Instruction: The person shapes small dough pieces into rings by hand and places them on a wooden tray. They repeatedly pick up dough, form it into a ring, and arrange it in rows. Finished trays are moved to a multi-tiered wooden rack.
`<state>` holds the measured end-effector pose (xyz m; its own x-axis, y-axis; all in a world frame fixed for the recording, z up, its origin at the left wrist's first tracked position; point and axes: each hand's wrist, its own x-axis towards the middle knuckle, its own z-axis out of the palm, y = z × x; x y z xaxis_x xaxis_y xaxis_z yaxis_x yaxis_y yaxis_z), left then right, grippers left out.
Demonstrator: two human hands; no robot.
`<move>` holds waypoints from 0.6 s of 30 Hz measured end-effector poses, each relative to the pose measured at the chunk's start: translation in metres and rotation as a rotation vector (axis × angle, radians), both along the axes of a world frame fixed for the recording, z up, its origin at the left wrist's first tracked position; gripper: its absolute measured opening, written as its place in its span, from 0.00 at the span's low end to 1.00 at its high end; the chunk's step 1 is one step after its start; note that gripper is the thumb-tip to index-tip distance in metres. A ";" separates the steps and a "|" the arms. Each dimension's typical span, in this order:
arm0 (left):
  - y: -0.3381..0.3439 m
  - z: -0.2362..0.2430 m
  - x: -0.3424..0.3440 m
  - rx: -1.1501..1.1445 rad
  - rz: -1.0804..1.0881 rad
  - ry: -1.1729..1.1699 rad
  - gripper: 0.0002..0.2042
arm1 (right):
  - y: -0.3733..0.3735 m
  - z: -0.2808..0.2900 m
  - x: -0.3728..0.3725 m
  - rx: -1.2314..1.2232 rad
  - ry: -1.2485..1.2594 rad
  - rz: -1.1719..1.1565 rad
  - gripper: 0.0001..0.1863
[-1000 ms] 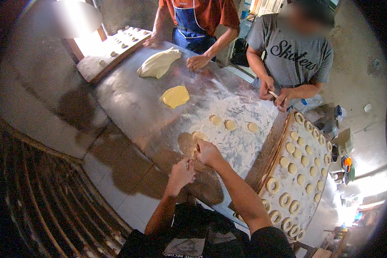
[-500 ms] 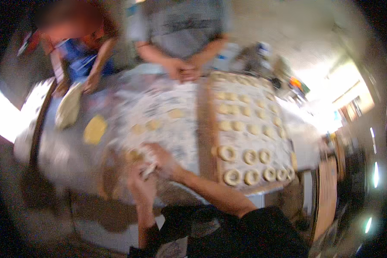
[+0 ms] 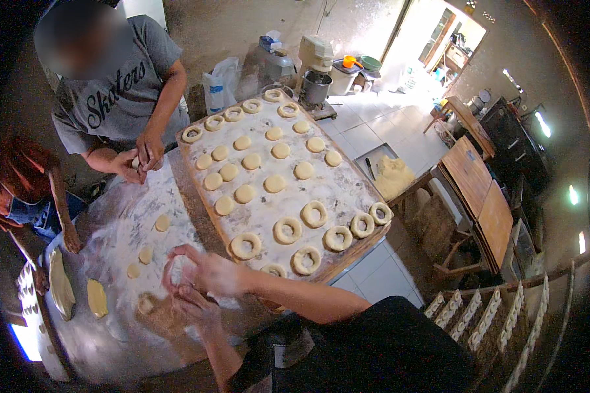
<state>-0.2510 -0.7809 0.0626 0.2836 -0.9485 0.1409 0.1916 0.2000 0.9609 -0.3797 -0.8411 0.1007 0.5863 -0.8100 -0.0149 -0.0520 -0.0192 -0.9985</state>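
My right hand (image 3: 203,272) is curled round a pale, floury piece (image 3: 180,268) that looks like dough, blurred by motion. My left hand (image 3: 196,304) is just below it, fingers bent and partly hidden. Both are above the floured metal table (image 3: 111,347). Nearby lie several small dough discs (image 3: 145,254), a yellow slab (image 3: 97,298) and a pale dough mass (image 3: 62,288). Right of my hands, a floured wooden board (image 3: 210,216) holds rows of dough rings (image 3: 287,230) and discs (image 3: 280,150).
A co-worker in grey (image 3: 118,98) pinches something across the table; another in orange and blue (image 3: 26,183) stands leftward. Behind are a mixer (image 3: 314,62) and buckets (image 3: 344,78). At right are a tray of yellow dough (image 3: 390,173), wooden boards (image 3: 478,209) and racks (image 3: 485,321).
The view has swung right, bringing the board, doorway and racks into fuller sight. My hands stay together over the table, now lifted around the pale piece.
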 end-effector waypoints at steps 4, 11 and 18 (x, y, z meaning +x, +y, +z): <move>-0.033 0.014 -0.062 0.006 -0.067 -0.208 0.14 | -0.001 0.010 -0.063 0.119 -0.453 -0.219 0.27; -0.057 0.037 -0.214 -0.089 -0.115 -0.449 0.12 | -0.003 0.001 -0.217 0.184 -0.841 -0.053 0.28; -0.065 0.050 -0.302 -0.016 -0.337 -0.749 0.10 | 0.003 0.004 -0.310 0.253 -0.490 -0.658 0.26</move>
